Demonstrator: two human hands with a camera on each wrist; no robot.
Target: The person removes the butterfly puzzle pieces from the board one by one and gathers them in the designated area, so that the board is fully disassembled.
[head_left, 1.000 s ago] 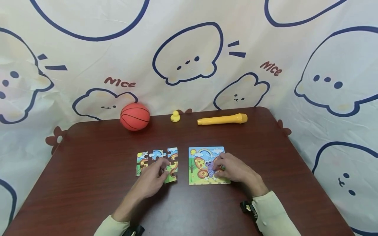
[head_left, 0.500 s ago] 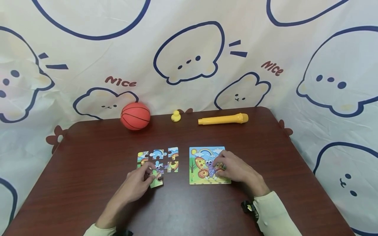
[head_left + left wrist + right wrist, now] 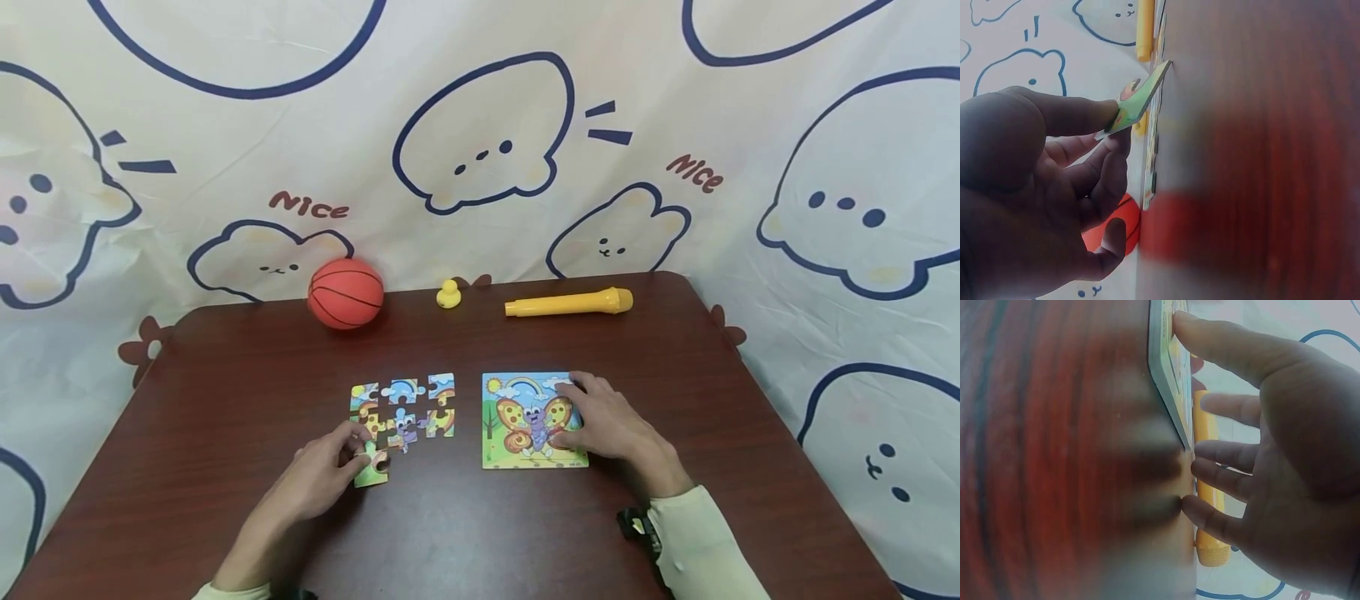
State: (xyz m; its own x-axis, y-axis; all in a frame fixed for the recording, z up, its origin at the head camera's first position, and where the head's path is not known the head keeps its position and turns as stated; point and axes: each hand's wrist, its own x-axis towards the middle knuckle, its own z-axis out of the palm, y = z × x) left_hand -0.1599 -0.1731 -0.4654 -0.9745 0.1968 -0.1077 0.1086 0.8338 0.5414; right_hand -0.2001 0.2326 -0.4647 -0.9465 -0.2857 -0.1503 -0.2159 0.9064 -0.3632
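Observation:
My left hand (image 3: 322, 475) pinches a green puzzle piece (image 3: 372, 468) between thumb and forefinger. In the left wrist view the same piece (image 3: 1138, 100) is tilted above the table, the other fingers loosely bent below it. Several more puzzle pieces (image 3: 405, 392) lie just beyond, set out in two rows with gaps. To the right lies a square picture board (image 3: 525, 417) showing a butterfly under a rainbow. Over its right side my right hand (image 3: 611, 421) is spread with relaxed fingers; in the right wrist view the thumb (image 3: 1216, 340) touches the board.
At the back of the dark wooden table (image 3: 247, 400) stand a red ball (image 3: 346, 293) with black lines and a small yellow duck (image 3: 448, 294). A yellow toy microphone (image 3: 568, 302) lies to their right. A patterned cloth (image 3: 480, 100) hangs behind and beside the table.
My left hand has carried the green piece leftward, from the right side of the laid-out pieces to their lower left. My right hand's fingers have spread apart over the board.

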